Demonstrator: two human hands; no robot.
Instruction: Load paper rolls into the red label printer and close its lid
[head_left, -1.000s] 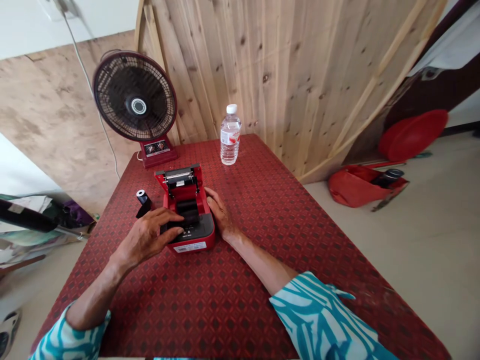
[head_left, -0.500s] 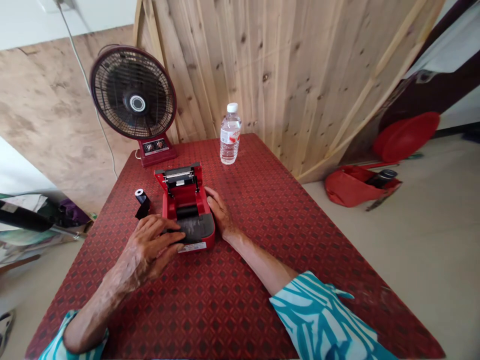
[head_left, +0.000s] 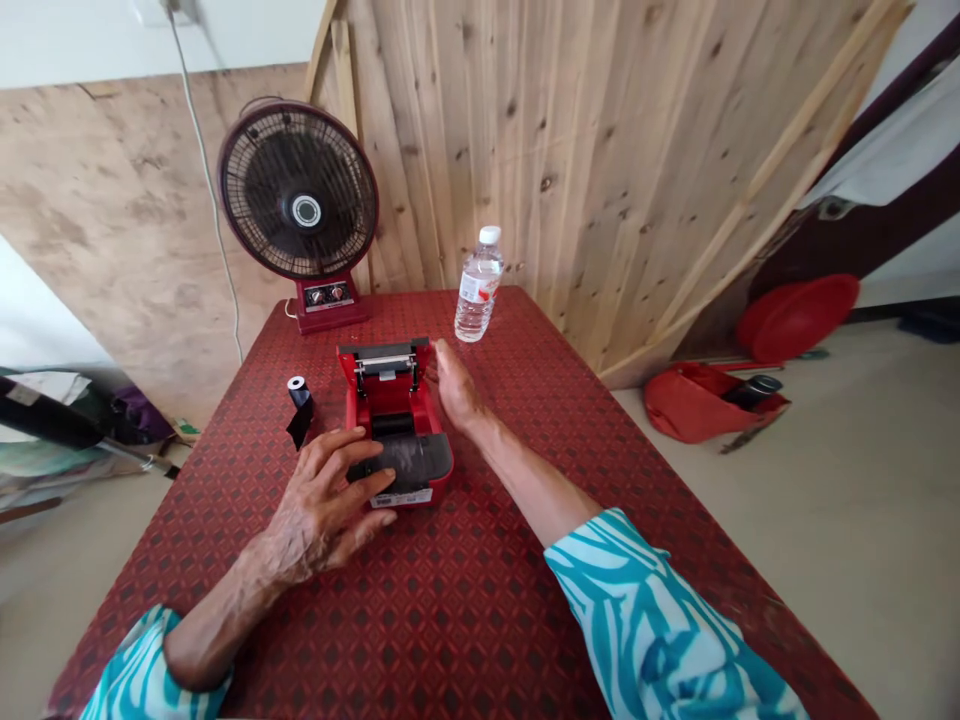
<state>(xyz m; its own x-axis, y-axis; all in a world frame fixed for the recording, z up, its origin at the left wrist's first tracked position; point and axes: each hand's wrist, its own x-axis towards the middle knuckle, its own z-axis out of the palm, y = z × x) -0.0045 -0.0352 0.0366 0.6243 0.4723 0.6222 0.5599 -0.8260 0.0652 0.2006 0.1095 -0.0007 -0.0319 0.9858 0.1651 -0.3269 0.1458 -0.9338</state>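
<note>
Both my hands were at the open red printer [head_left: 391,402].
On the diamond-patterned tabletop [head_left: 480,620], its boxy shell stood lid-up, a smooth black strip [head_left: 409,457] lying over the front. My left hand [head_left: 319,500] rested loosely spread fingers there, clenching nothing; my right hand [head_left: 456,390] was at the raised lid's [head_left: 375,352] edge, though I couldn't tell whether it gripped. A cylindrical black roll [head_left: 299,396] stood to the left.

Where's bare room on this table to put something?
On the red table: between your forearms, and right of your right forearm. Crowded: open red device with left hand and right hand at it, black roll beside, fan and bottle behind.
</note>
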